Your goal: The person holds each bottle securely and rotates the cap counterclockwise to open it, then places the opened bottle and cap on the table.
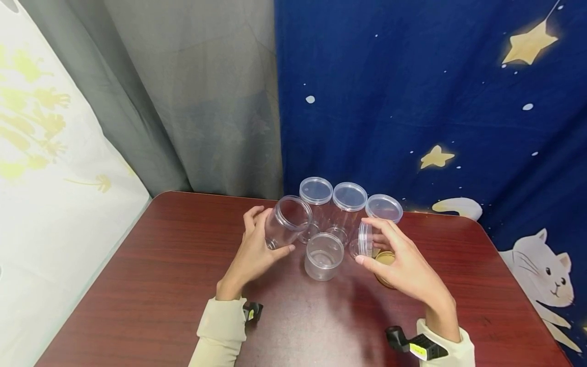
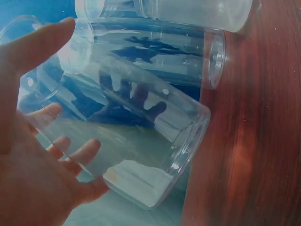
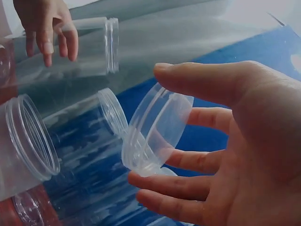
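Curtain: blue cloth rises beyond the small jar, behind the bench.
Bench: red-brown top, spreading out on every side of the small jar.
Capped jars: three tall clear ones in a row, just beyond the small jar, each wearing a clear cap.
Left hand: curled round the tall jar, left of the small jar.
Right hand: thumb and fingers pinch the clear lid, right of the small jar.
Tall jar: tilted and uncapped, beyond and left of the small jar.
Small jar: upright, mouth bare, between the hands.
Clear lid: turned on edge, right of the small jar and apart from the tall jar.
Gold lid: right of the small jar, partly behind the right hand; I can't tell whether it tops another container.
Step in hand: seemingly handling jar and lid together, one in each hand, not yet joined.
Next move: closing the tall jar, if meant, would call for righting it and laying the lid level on its rim.
Left wrist view: shows the tall jar's base and the fingers behind its clear wall, poorly seen from the head.
Right wrist view: shows the pinch on the lid and the tall jar's ridged neck side-on; the gold lid shows plainly only from the head.
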The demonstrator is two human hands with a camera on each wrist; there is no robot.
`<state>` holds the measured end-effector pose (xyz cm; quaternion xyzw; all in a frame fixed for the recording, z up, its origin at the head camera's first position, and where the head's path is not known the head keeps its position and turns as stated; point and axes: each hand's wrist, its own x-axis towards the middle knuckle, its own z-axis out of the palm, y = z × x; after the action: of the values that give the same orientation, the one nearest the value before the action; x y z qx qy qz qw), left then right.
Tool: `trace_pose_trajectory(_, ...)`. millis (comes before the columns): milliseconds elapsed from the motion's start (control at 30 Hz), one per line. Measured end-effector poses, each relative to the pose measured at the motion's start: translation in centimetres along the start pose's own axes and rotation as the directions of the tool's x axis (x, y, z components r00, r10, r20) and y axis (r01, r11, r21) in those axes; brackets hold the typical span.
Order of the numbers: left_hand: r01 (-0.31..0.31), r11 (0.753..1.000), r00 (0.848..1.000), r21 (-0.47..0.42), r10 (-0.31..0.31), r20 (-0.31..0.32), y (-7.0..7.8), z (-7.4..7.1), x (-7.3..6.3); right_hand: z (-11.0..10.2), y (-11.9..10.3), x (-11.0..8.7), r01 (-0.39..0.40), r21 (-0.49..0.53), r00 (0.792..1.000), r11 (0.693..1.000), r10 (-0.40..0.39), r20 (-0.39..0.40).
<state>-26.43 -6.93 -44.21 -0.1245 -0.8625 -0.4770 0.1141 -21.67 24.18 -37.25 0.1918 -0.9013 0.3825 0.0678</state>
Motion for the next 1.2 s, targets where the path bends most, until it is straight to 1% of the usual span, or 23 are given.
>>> trace_pose_trajectory(200,0.064,0.998,0.996,0.003,-0.063,-0.063,-0.2,-0.2,0.2,0.0,0.6,0.0,-0.018,-0.036,0.998,0.999,0.020,0.052)
trace_pose_trajectory(400,0.119,0.993,0.983,0.016,-0.116,-0.141,-0.7,-0.4,0.4,0.4,1.6,0.3,-0.038,-0.071,0.989,0.997,0.048,0.140)
trace_pose_trajectory(500,0.142,0.990,0.976,0.003,-0.140,-0.167,-0.9,-0.6,0.6,0.6,2.1,0.4,-0.037,-0.074,0.985,0.997,0.049,0.168)
trace_pose_trajectory(633,0.161,0.987,0.970,-0.020,-0.162,-0.184,-1.3,-0.8,0.7,0.9,2.6,0.6,-0.037,-0.063,0.979,0.997,0.049,0.197)
trace_pose_trajectory(733,0.168,0.985,0.967,-0.035,-0.172,-0.189,-1.5,-0.9,0.7,1.1,3.0,0.7,-0.053,-0.052,0.974,0.997,0.064,0.219)
trace_pose_trajectory(967,0.196,0.978,0.957,-0.071,-0.207,-0.204,-1.8,-1.0,0.7,1.7,4.1,0.9,-0.045,-0.055,0.962,0.997,0.058,0.268)
trace_pose_trajectory(1200,0.218,0.970,0.942,-0.105,-0.238,-0.236,-2.1,-0.9,0.8,2.0,4.7,1.0,-0.080,0.013,0.942,0.997,0.072,0.329)
